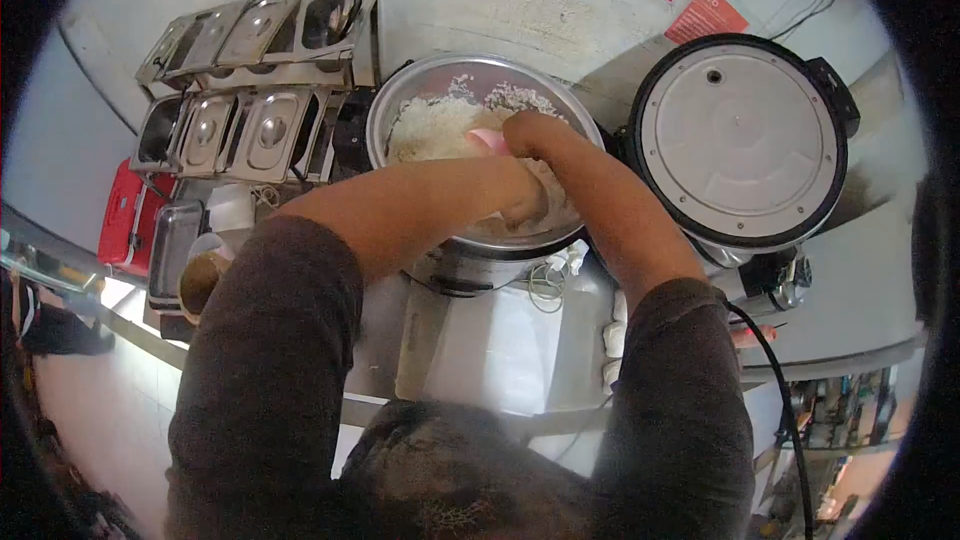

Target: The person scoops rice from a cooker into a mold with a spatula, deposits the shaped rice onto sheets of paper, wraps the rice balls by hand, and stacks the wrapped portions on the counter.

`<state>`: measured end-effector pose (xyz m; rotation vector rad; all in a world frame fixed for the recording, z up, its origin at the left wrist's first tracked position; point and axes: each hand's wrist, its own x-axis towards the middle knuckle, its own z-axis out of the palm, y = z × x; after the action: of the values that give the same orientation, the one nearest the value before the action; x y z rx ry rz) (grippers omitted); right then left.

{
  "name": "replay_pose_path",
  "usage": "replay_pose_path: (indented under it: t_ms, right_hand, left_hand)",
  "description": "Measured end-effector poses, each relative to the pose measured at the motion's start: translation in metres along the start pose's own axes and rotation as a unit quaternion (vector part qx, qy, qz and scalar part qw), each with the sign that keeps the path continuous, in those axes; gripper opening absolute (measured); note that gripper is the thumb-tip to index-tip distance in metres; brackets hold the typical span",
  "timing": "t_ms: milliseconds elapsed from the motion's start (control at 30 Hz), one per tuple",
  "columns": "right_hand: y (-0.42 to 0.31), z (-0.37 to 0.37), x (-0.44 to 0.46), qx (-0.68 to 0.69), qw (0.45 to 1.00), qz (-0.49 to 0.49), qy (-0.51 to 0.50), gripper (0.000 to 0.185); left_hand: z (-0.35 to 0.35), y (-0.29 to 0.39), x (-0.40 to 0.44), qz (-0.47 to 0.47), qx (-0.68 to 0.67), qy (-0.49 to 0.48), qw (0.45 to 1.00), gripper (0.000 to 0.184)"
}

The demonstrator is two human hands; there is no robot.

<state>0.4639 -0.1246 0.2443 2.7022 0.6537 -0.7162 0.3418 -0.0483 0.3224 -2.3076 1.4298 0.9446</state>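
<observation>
A large round cooker [452,66] with a metal rim holds white rice [430,125]. Both my arms reach into it. My right hand [532,133] is bent down over the rice at the back right, beside a pink tool [487,141] whose lower part is hidden; the fingers are out of sight. Nearer the front, my left hand [525,198] is low inside the pot, largely covered by its wrist and by shadow, so its fingers cannot be made out.
The cooker's open lid [740,135] stands at the right. Metal trays with lids [272,130] sit in a rack at the left, above a red box [128,215] and a white container [231,207]. A black cable [780,390] hangs at the right.
</observation>
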Motion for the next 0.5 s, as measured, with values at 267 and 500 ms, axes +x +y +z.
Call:
replay_pose_path:
  t_ms: [267, 500]
  right_hand:
    - [0.033, 0.026, 0.049, 0.119, 0.991, -0.050, -0.041, 0.026]
    - [-0.059, -0.006, -0.059, -0.076, 0.979, -0.167, -0.089, 0.025]
  left_hand:
    - [0.022, -0.046, -0.031, -0.106, -0.095, 0.095, 0.985, 0.040]
    - [0.089, -0.045, -0.167, -0.169, -0.121, 0.402, 0.892, 0.023]
